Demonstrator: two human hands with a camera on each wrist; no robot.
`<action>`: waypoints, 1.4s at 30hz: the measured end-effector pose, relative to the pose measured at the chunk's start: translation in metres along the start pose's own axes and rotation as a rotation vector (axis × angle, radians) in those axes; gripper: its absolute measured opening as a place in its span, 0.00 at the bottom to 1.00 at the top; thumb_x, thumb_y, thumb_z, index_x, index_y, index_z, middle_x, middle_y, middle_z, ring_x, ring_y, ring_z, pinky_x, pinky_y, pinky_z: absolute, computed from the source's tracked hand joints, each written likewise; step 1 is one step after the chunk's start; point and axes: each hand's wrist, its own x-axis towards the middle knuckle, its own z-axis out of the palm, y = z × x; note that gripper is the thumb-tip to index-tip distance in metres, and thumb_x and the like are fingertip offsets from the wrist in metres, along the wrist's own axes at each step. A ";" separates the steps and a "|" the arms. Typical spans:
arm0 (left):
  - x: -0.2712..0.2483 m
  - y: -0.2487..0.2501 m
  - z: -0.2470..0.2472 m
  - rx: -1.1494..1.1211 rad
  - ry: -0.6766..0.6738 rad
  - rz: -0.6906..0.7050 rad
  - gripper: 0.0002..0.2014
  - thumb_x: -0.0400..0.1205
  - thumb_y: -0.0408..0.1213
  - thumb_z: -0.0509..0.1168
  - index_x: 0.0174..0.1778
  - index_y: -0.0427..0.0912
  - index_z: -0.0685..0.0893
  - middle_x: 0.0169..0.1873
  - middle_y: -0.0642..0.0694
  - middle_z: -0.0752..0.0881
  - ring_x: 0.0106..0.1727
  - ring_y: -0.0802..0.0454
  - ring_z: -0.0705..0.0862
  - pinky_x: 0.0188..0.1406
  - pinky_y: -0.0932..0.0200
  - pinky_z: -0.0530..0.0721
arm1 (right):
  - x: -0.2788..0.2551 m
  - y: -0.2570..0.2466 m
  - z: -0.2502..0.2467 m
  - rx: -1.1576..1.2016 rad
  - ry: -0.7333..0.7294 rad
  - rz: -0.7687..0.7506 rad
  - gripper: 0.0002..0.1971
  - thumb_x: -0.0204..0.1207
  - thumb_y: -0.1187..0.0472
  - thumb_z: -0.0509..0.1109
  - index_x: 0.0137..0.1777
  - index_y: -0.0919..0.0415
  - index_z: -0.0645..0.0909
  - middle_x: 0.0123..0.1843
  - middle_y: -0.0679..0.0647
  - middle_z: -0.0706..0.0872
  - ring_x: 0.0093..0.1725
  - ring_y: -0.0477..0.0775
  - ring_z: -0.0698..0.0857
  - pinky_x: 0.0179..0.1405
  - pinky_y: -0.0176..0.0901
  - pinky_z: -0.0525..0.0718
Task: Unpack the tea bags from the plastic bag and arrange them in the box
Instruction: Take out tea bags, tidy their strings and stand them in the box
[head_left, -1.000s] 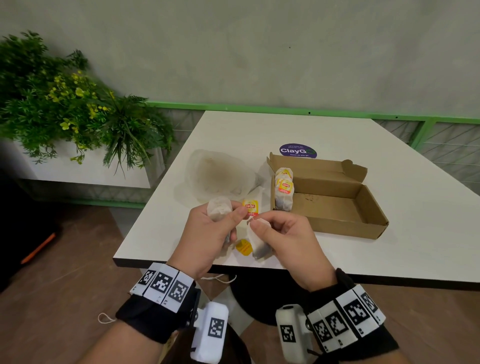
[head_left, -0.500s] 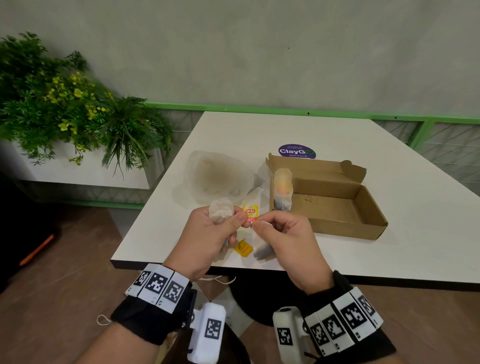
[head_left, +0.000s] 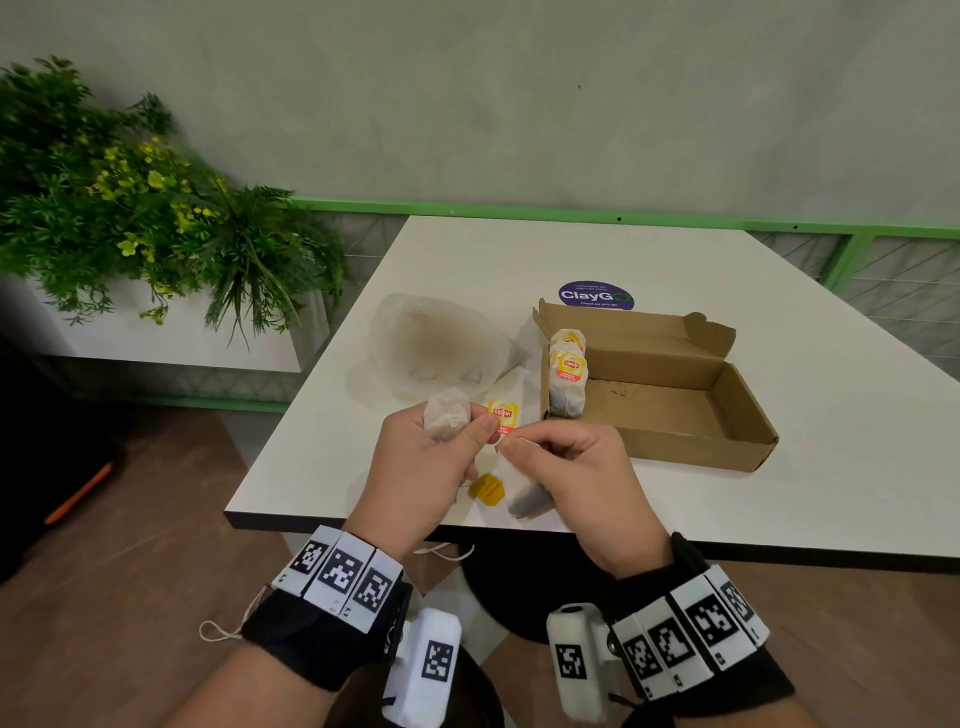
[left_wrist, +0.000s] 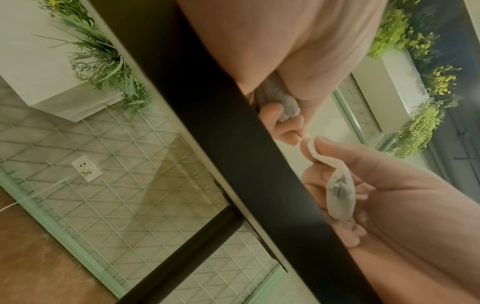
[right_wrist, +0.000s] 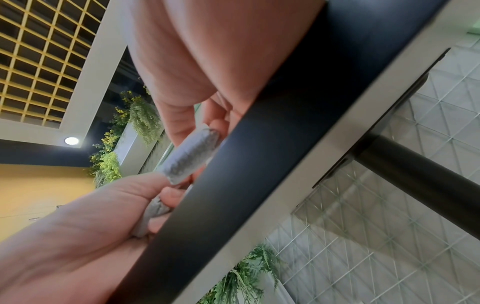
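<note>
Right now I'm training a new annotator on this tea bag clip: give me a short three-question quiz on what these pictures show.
1. True or false: the cardboard box is full of tea bags.
2. Which of the two hands pinches the red and yellow tag? A) left hand B) right hand
3. Fill in: the plastic bag lies to the ___ of the box.

Key
1. False; tea bags in the box stand only at its left end.
2. A
3. left
</note>
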 end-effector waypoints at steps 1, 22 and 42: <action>0.000 0.000 0.000 0.004 0.006 0.004 0.03 0.80 0.39 0.77 0.41 0.45 0.92 0.23 0.45 0.83 0.24 0.49 0.78 0.24 0.61 0.75 | 0.000 0.000 0.000 0.003 0.003 0.002 0.06 0.79 0.68 0.74 0.43 0.63 0.92 0.40 0.73 0.88 0.25 0.64 0.85 0.27 0.56 0.88; -0.004 0.015 -0.012 -0.186 -0.259 -0.136 0.03 0.74 0.33 0.78 0.36 0.42 0.91 0.32 0.39 0.89 0.24 0.52 0.73 0.23 0.65 0.71 | 0.004 0.002 0.001 0.196 0.271 0.050 0.08 0.79 0.69 0.74 0.39 0.61 0.90 0.36 0.59 0.86 0.31 0.58 0.84 0.28 0.43 0.85; -0.007 0.019 -0.005 0.089 -0.281 -0.096 0.05 0.78 0.31 0.77 0.37 0.41 0.91 0.28 0.50 0.89 0.26 0.59 0.79 0.28 0.68 0.76 | 0.006 -0.005 -0.014 0.637 0.303 0.113 0.05 0.72 0.63 0.73 0.45 0.64 0.85 0.36 0.56 0.83 0.23 0.45 0.74 0.14 0.34 0.64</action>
